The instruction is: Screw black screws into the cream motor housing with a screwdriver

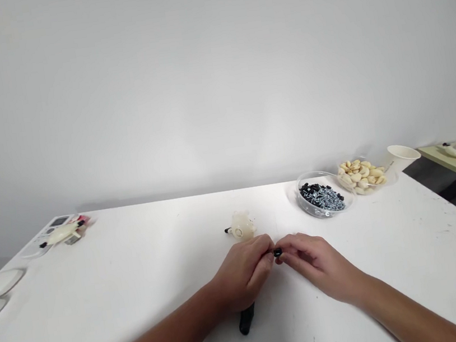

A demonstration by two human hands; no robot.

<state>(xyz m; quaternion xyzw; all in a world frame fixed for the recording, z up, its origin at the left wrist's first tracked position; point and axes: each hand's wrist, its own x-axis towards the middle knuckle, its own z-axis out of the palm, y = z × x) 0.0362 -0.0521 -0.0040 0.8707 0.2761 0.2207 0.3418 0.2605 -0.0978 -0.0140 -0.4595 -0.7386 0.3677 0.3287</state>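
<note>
Grip of both hands is closed at the fingertips: the left hand [243, 276] and the right hand [319, 263] meet just below the centre of the frame, grasping a small black fitting [278, 252] between them. So small a piece leaves room only for thumb and finger, which probably explains the pinch; hands drawn together seem to steady it. Fingers cover part of it, so its full outline cannot be confirmed.

Under the left hand, at lower centre, a black handle [246, 322] shows, smooth and round-ended; from where I stand I cannot tell whether that hand also holds it. Just beyond the hands sits a cream rounded body [242, 226], apparently plastic, with a black tip [227, 231], within easy reach.

Right of centre, a clear round dish [327, 214] contains black pieces [309, 190] and silvery screws [329, 200], presumably kept there against rolling. Beside it are smooth cream ovals [362, 176] and a flared cream cup [403, 156]. At left on the matt white desk [140, 274] rests a cream piece with black ends [62, 233].
</note>
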